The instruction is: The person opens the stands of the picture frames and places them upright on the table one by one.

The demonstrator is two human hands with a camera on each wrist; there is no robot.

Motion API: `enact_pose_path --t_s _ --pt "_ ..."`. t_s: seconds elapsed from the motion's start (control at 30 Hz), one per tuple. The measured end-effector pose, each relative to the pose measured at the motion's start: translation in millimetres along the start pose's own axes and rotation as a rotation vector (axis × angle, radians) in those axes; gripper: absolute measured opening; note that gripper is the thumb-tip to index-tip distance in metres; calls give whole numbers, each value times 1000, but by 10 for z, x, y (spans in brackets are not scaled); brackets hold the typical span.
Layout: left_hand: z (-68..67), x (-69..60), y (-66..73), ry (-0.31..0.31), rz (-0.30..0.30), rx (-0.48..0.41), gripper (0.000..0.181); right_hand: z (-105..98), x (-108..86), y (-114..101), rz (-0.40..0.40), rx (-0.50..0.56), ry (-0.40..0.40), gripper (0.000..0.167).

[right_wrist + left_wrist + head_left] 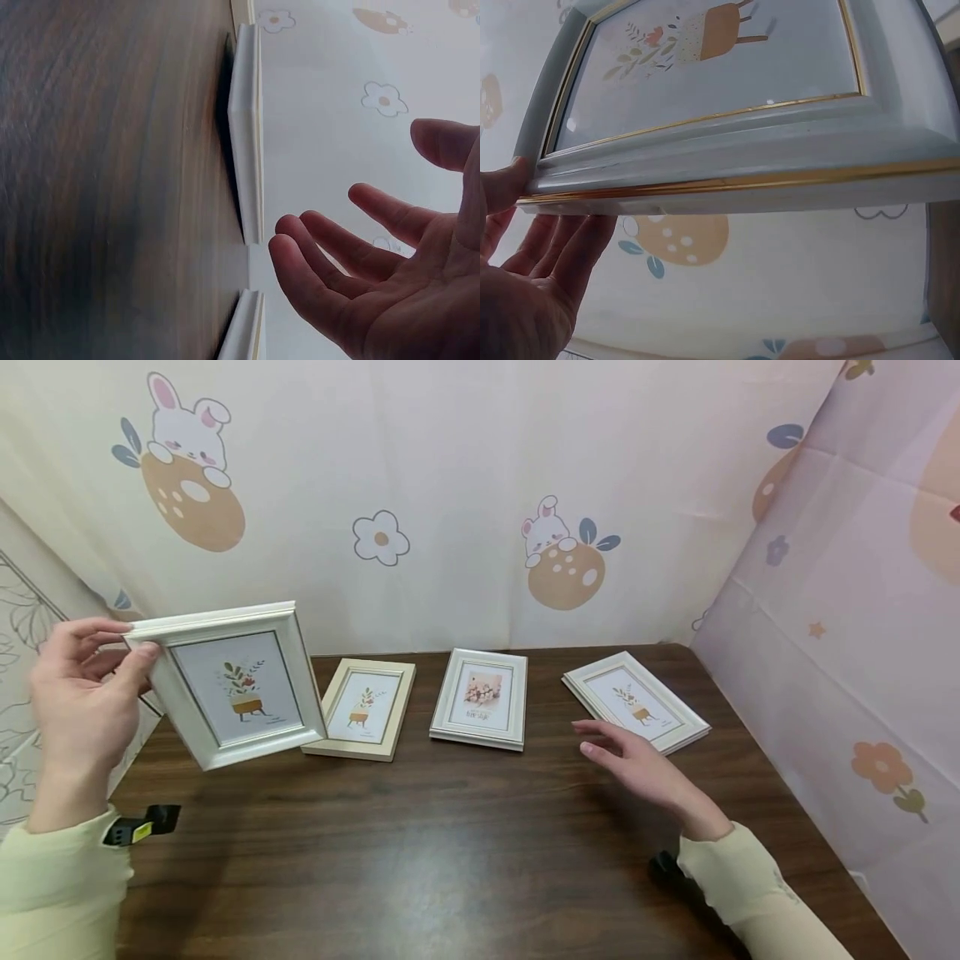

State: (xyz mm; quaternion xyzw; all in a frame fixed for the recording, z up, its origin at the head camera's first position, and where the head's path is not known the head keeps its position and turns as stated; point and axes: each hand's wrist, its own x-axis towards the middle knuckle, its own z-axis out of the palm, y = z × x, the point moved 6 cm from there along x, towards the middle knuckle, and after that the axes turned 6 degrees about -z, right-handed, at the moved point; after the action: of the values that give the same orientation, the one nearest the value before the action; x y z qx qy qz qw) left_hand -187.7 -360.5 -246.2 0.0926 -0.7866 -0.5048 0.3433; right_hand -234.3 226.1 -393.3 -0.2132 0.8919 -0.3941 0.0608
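Note:
In the head view my left hand [88,697] grips the left edge of a white picture frame [238,687], thumb on its front, fingers behind. The frame is held up and tilted, partly covering a cream frame [363,710] on the table. The left wrist view shows the same white frame [780,146] close up, with my left hand [536,277] at its corner. My right hand [637,764] holds nothing and hovers beside the rightmost white frame [636,702]; its fingers are loosely extended. In the right wrist view the palm of my right hand [390,262] faces up.
Another white frame [480,700] with a photo print lies in the middle of the dark wooden table [420,843]. A cloth backdrop [450,460] with rabbits and flowers hangs behind, and a similar cloth [847,652] stands on the right.

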Motion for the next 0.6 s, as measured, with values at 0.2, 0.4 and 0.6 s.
enact_pose_path --t_s 0.2,0.4,0.6 --pt "140 -62 54 -41 1 -191 30 73 -19 -77 -37 13 0 45" --pt "287 -141 101 -81 15 -218 29 156 -32 -128 -46 25 -24 43" --pt "518 -270 227 -144 71 -144 29 236 -38 -205 -82 0 -49 42"
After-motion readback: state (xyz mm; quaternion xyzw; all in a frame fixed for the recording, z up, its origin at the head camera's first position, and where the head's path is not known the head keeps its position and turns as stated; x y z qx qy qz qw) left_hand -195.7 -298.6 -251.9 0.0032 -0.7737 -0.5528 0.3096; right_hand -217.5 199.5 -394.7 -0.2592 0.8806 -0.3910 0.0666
